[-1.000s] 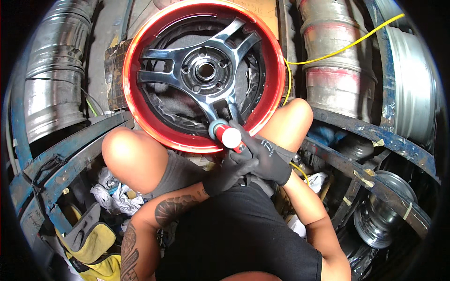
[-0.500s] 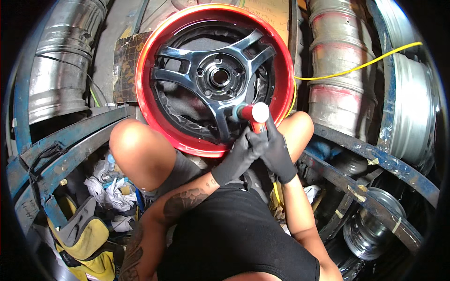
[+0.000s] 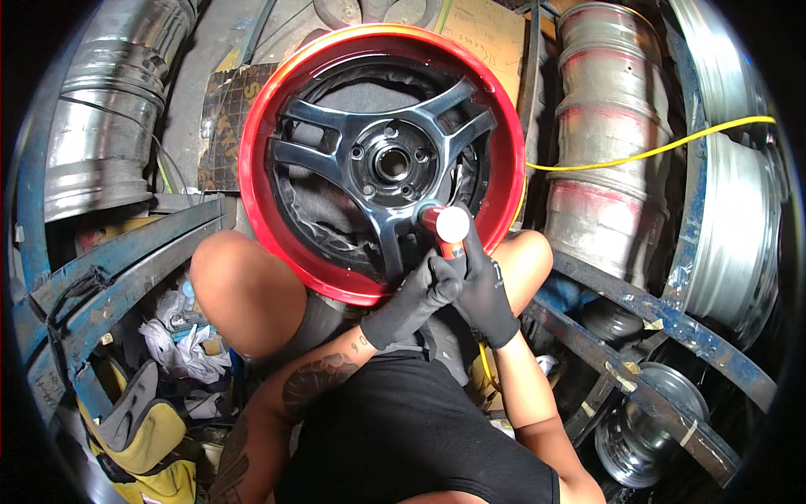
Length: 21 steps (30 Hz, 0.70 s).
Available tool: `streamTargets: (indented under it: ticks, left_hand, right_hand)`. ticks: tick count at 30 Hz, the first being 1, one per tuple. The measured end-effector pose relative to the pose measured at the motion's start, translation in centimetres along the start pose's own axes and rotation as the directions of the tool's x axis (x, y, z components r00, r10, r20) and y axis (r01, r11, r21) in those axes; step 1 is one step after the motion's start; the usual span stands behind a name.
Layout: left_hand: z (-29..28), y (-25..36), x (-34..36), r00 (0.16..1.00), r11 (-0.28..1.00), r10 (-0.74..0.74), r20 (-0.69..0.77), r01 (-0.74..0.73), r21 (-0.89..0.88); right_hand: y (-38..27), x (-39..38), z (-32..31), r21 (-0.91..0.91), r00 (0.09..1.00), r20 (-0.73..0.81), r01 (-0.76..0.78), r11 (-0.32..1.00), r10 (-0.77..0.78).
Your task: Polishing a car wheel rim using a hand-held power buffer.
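Note:
A wheel rim (image 3: 277,118) with a glossy red lip and black three-spoke centre leans upright between my knees. My right hand (image 3: 483,290), in a dark glove, grips a red spray can with a white cap (image 3: 449,225), held in front of the lower spoke. My left hand (image 3: 416,294), also gloved, is closed against the can's lower part just left of the right hand. The can's body is mostly hidden by the fingers.
Stacked bare metal rims (image 3: 600,151) stand to the right and another rim barrel (image 3: 105,126) at the left. Blue steel rack bars (image 3: 126,252) cross both sides. A yellow cable (image 3: 655,151) runs right. Rags (image 3: 180,344) and a yellow bag (image 3: 147,437) lie at lower left.
Both hands have carried the can from the rim's lower edge up and rightward in front of the lower spoke. The view has shifted, so the rim sits further right.

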<state>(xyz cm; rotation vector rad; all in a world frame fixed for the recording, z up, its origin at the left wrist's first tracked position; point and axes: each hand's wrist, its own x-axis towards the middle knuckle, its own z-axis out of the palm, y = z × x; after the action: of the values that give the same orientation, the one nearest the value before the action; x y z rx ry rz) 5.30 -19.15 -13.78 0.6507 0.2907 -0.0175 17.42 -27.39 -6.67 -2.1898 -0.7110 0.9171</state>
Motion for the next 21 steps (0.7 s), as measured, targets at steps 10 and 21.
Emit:
streamTargets:
  ticks: [10,21]
  left_hand:
    - [1.2,3.4,7.3,0.973,0.969,0.147,-0.180,-0.178,-0.172]
    - [0.3,6.1,13.5,0.999,0.998,0.026,0.033,-0.024,-0.061]
  right_hand:
    - [-0.8,8.1,-2.8,-0.043,0.984,-0.134,0.109,0.993,-0.114]
    - [-1.1,11.9,-6.3,0.047,0.948,-0.313,0.069,0.996,-0.051]
